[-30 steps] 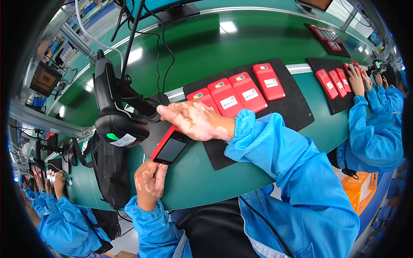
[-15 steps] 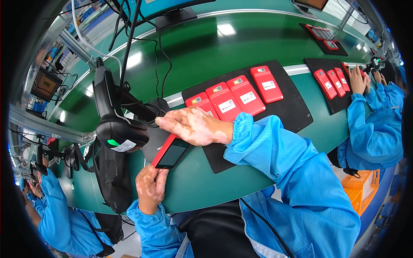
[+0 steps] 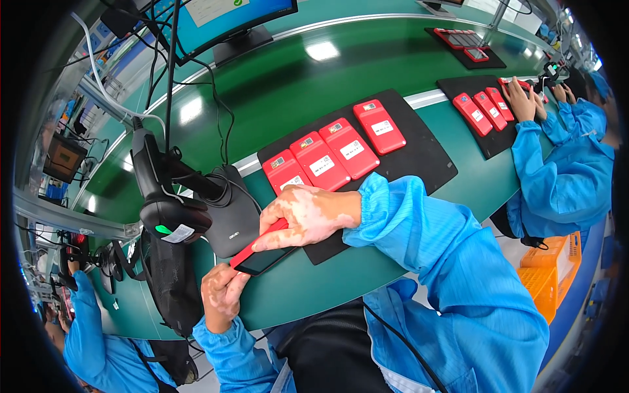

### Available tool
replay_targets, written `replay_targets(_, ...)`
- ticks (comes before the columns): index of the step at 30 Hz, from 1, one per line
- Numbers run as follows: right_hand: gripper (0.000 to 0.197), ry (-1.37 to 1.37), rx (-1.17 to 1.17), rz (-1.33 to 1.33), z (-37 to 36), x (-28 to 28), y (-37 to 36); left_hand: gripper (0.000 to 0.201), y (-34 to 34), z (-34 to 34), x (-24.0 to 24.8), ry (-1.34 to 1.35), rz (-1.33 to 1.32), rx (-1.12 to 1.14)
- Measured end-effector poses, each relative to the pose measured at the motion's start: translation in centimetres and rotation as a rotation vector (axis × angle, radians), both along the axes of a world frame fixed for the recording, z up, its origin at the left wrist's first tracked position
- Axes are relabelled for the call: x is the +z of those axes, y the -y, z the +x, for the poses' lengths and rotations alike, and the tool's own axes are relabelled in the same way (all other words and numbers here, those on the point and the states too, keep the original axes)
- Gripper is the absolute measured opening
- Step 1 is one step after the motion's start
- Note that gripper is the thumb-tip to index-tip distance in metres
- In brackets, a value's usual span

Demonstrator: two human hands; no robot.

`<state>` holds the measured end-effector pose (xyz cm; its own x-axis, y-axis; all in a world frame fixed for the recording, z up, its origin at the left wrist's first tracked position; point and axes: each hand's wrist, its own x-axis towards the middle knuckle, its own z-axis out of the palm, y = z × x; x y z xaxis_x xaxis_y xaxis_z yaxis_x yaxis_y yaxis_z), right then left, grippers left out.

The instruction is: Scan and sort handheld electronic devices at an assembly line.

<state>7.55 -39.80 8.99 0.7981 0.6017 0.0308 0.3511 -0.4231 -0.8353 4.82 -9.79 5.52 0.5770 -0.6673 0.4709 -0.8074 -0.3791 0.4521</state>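
A red handheld device with a dark screen [image 3: 263,261] is held between my two hands, tilted, in front of the scanner stand. My left hand [image 3: 221,298] pinches its near left corner between thumb and fingers. From above, my right hand [image 3: 311,213] grips the far right end, thumb along the screen side and fingers over the red edge. Just to the left, a black barcode scanner [image 3: 171,215] hangs on its stand [image 3: 237,226]. Several red devices [image 3: 320,164] with white labels lie face down on a black mat [image 3: 422,160] beyond my right hand.
A monitor [image 3: 223,16] stands at the back. At right, a co-worker's hands [image 3: 522,101] work by another mat [image 3: 488,143] with red devices. A black mesh bag [image 3: 171,281] hangs at the bench's left edge. An orange crate [image 3: 547,278] stands at lower right.
My right hand has gone from lying stretched over the device to gripping its far end. The device's screen now faces more sideways. The whole view has shifted slightly.
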Motion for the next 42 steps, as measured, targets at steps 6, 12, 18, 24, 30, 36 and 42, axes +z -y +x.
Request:
replay_targets(6, 0.058, -0.031, -0.051, -0.021, -0.7, 0.4, -0.6, 0.02, -1.2, -0.9, -0.7, -0.136, -0.118, 0.077)
replay_targets(12, 0.082, -0.429, -0.14, 0.128, -3.0, 2.1, -0.7, 0.012, 0.1, -3.4, 0.0, -0.085, -0.257, 0.248)
replay_targets(18, 0.051, -0.44, -0.505, 0.55, -3.7, 2.2, 7.6, 0.011, -3.1, -3.2, 0.8, -0.066, -0.177, 0.519)
replay_targets(24, 0.089, -0.091, -0.562, 0.892, -6.0, -0.1, 19.9, 0.029, -2.3, -3.2, -0.5, 0.094, 0.163, 0.37)
replay_targets(30, 0.07, -0.188, -0.757, 1.073, -4.5, -2.9, 24.7, 0.039, -3.5, -4.3, -1.9, 0.05, 0.131, 0.48)
replay_targets(36, 0.064, -0.188, -0.78, 1.035, -4.0, -3.1, 25.5, 0.044, -2.9, -5.1, -2.8, 0.036, 0.169, 0.433)
replay_targets(42, 0.07, -0.151, -0.812, 0.918, -3.4, -3.3, 25.2, 0.053, 2.4, -5.1, -0.8, -0.045, 0.23, 0.375)
